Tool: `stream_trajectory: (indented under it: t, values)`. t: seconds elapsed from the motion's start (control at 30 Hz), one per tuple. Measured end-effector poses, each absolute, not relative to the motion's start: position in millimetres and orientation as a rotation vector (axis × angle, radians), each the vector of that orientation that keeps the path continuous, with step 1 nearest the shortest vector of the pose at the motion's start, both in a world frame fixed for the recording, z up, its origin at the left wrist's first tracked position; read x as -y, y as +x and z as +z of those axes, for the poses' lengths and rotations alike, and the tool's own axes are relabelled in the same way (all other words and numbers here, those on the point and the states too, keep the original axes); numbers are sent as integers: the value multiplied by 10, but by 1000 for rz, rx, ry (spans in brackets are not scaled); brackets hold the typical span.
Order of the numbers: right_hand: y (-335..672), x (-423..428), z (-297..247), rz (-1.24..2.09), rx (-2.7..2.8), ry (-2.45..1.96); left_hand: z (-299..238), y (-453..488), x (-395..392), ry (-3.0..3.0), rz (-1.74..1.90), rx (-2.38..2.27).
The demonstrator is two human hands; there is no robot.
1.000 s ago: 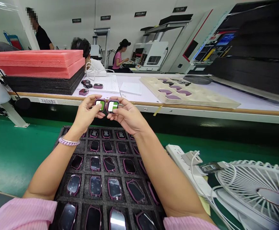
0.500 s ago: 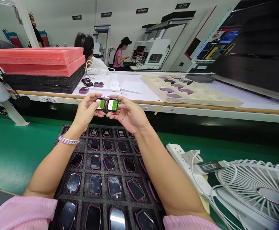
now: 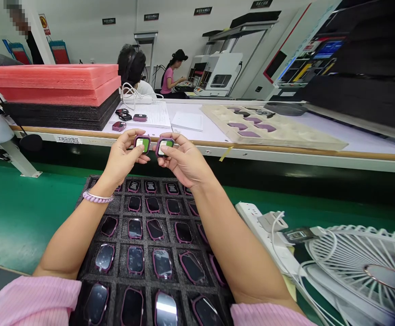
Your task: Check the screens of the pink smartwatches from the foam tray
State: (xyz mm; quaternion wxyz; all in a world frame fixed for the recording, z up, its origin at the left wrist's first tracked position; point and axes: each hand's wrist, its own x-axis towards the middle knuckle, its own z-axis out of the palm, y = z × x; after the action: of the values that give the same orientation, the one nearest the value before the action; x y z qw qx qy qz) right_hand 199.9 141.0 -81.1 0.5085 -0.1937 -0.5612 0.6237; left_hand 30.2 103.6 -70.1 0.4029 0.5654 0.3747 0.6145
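Note:
My left hand grips a small purple-cased smartwatch body with a lit green and white screen. My right hand grips a second purple smartwatch body, its lit screen partly covered by my thumb. Both are held up side by side, a little apart, above the far end of a black foam tray. The tray's square pockets hold several more purple watch bodies with dark screens. A beaded bracelet circles my left wrist.
A green belt runs under the tray. At right lie a white power strip with plugged cables and a white fan. Beyond, a white bench carries pink and black foam sheets, papers, loose watches and a beige moulded tray. People work further back.
The two watches have drawn slightly apart. My right thumb has slid over the right watch's screen, and that watch has tilted. The view has shifted a little.

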Motion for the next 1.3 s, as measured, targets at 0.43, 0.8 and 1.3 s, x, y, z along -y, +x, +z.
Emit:
stream_trajectory:
  t: [0.43,0.8,1.3]
  values:
    - [2003,-1406,-810,1472,1405,-473,-736,315,-1081,1444,1570,-881]
    - [1993,-1406,-814,1453,1415,-508,-730,319,-1083,1425,1571,-912]
    - [2006,-1445,-834,1397,1395,-522,-728,306,-1065,1391,1519,-948]
